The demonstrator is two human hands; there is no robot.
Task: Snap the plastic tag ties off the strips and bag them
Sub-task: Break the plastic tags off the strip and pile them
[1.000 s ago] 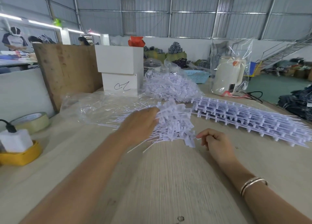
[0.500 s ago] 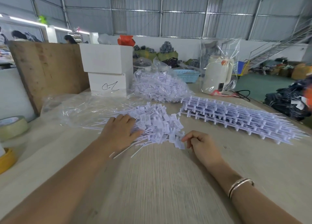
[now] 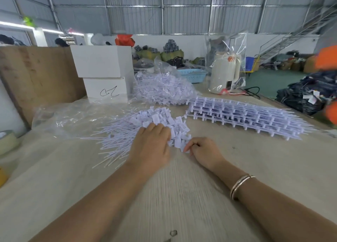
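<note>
Hardly any writing is showing in what we are looking at.

We are seeing one handwritten black scrawl, a looping mark somewhat like "CL" or "a", on the front of the lower white box (image 3: 105,89) at the back of the table; we are not managing to read it as a definite word. The small flat heads of the loose tag ties (image 3: 160,120) are showing faint grey print, but it is too small and blurred for us to make out.
</note>
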